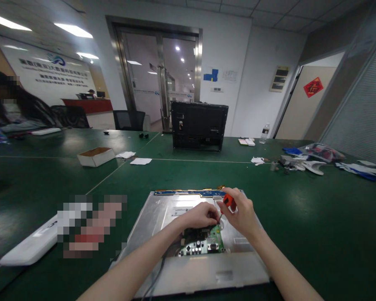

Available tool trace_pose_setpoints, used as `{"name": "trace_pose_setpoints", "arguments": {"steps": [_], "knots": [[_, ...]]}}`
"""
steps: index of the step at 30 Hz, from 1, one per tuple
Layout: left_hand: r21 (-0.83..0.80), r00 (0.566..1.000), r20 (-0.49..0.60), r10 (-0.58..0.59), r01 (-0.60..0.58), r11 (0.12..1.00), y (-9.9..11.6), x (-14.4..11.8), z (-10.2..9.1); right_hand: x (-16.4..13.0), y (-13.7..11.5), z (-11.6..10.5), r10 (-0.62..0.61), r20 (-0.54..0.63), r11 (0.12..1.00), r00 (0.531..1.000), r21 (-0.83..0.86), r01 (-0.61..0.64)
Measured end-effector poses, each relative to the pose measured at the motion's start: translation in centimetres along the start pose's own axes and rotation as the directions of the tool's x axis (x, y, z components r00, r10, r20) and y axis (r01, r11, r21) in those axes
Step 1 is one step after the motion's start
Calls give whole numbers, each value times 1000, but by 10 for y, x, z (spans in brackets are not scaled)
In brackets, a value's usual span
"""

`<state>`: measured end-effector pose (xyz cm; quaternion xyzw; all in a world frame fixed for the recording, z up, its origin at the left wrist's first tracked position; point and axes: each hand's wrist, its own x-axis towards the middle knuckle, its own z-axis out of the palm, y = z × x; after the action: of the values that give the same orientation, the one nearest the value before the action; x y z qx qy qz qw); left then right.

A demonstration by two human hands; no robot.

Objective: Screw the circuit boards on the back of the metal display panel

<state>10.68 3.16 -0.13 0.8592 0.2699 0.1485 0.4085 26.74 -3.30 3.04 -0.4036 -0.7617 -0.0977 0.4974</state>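
Observation:
My right hand (242, 211) is closed around the red and black handle of a screwdriver (228, 200). The tool is tilted, its thin shaft running down toward the upper right corner of a green circuit board (218, 239). Close to the tip, my left hand (199, 215) has its fingers curled together; what they pinch, if anything, is hidden. The board sits on the silver metal back of a display panel (244, 271), lying flat in front of me. A blue circuit strip (181, 193) runs along the panel's far edge. Part of the board is covered by my left hand and forearm.
Beyond the panel stands a black monitor housing (200, 125). An open cardboard box (96, 157) and paper (141, 161) lie left of it. A white elongated object (29, 248) is at near left. Loose parts (296, 162) and a bottle (265, 133) are at right. Another person (21, 104) sits far left.

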Motion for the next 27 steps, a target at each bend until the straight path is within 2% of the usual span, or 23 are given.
{"name": "trace_pose_setpoints", "arguments": {"steps": [6, 16, 27], "knots": [[-12, 1000, 3, 3, -3, 1000, 2, -1, -1, 1, -4, -5, 26, 78, 997, 997, 70, -31], [20, 1000, -2, 16, -16, 1000, 2, -2, -1, 0, -1, 0, 35, 22, 999, 999, 19, -35], [30, 1000, -5, -3, 3, 1000, 2, -1, 0, 1, -2, -2, 37, 42, 999, 998, 21, -37]]}}
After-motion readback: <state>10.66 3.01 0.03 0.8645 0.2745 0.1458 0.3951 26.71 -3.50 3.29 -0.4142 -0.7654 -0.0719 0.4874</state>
